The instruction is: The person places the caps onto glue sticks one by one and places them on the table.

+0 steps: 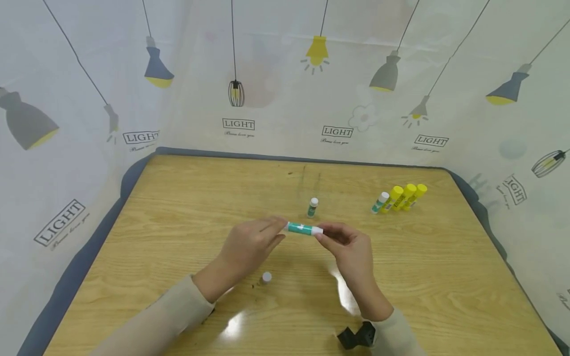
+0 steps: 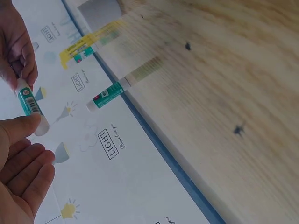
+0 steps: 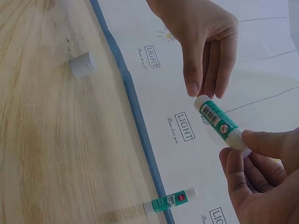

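A green-and-white glue stick (image 1: pixel 300 228) is held level above the table, between the two hands. My right hand (image 1: pixel 356 249) pinches its white right end between thumb and fingers. At the other end is my left hand (image 1: pixel 249 244), fingers fairly straight; in the left wrist view its thumb (image 2: pixel 23 128) lies by the white end, the other fingers spread away from it. Whether the thumb touches the stick is hard to tell. A loose white cap (image 1: pixel 266 278) stands on the table below the left hand. Behind the hands stands another green glue stick (image 1: pixel 312 208), capped in white.
On the right of the wooden table (image 1: pixel 178 198) stand a green glue stick (image 1: pixel 380 202) and several yellow glue sticks (image 1: pixel 393 199) in a row. A black object (image 1: pixel 356 336) is beside the right sleeve. A printed curtain (image 1: pixel 285 109) surrounds the table's back and sides.
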The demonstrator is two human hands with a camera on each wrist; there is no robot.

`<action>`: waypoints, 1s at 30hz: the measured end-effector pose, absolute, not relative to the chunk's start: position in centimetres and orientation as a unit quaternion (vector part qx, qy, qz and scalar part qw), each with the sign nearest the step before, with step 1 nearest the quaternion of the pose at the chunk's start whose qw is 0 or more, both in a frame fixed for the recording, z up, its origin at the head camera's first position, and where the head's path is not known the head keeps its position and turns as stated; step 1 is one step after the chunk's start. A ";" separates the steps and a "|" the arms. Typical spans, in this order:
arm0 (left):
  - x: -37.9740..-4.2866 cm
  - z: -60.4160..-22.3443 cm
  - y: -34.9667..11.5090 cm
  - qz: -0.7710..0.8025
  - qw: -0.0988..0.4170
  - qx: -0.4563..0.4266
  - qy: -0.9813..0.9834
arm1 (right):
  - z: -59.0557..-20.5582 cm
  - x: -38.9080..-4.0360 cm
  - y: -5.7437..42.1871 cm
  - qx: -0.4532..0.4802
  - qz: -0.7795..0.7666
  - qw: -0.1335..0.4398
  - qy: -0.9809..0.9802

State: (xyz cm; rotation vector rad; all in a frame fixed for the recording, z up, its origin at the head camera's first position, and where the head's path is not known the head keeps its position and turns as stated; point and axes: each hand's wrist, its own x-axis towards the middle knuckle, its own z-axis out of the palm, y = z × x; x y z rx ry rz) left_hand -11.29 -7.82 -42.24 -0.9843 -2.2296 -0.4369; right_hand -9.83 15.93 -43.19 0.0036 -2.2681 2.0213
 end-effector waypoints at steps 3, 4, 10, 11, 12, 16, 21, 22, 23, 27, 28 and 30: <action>-11.3 -42.2 -7.9 -0.167 0.326 -0.371 -0.853 | -43.1 -9.8 16.3 -0.006 0.664 0.053 -0.746; -11.3 -42.2 -7.9 -0.168 0.325 -0.370 -0.854 | -43.1 -9.8 16.5 -0.006 0.665 0.052 -0.745; -11.4 -42.5 -8.1 -0.166 0.317 -0.365 -0.860 | -43.3 -9.9 17.4 -0.020 0.654 0.055 -0.755; -11.5 -42.5 -8.1 -0.165 0.316 -0.363 -0.861 | -43.3 -10.0 17.7 -0.022 0.648 0.057 -0.759; -11.5 -42.5 -8.1 -0.165 0.316 -0.361 -0.862 | -43.4 -10.1 17.9 -0.024 0.644 0.060 -0.762; -11.5 -42.5 -8.4 -0.166 0.318 -0.354 -0.864 | -43.4 -10.4 19.0 -0.025 0.625 0.075 -0.777; -11.6 -42.6 -8.7 -0.159 0.314 -0.346 -0.870 | -43.3 -10.9 20.4 -0.021 0.593 0.095 -0.799; -11.6 -42.6 -8.8 -0.157 0.312 -0.345 -0.871 | -43.2 -11.0 20.7 -0.022 0.586 0.096 -0.804; -11.6 -42.7 -8.9 -0.155 0.310 -0.343 -0.873 | -43.2 -11.2 21.0 -0.024 0.578 0.097 -0.810; -11.5 -42.7 -9.0 -0.164 0.298 -0.335 -0.878 | -43.2 -11.9 22.1 -0.028 0.553 0.108 -0.826; -11.4 -42.7 -9.0 -0.167 0.296 -0.333 -0.880 | -43.3 -12.1 22.4 -0.028 0.545 0.111 -0.830; -11.4 -42.6 -9.0 -0.178 0.293 -0.329 -0.880 | -43.3 -12.5 22.9 -0.021 0.528 0.122 -0.840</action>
